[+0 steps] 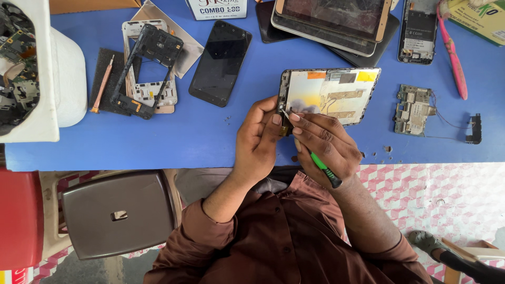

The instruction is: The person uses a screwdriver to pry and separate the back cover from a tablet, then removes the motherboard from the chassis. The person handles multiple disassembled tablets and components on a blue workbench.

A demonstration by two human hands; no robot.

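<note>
An opened tablet body (336,94), its inner plate showing yellow and orange tape, lies on the blue table (210,142). My left hand (258,139) grips the tablet's lower left corner. My right hand (323,142) holds a green-handled screwdriver (325,169), whose metal tip touches the tablet's left edge near my left thumb. The middle of the tool is hidden inside my fingers.
A black phone (220,63), a stripped phone frame (147,71) and a copper screwdriver (101,87) lie at the left. A circuit board (413,109) with wires sits to the right, a pink toothbrush (452,58) beyond it. Stacked tablets (331,23) at the back; brown stool (118,213) below.
</note>
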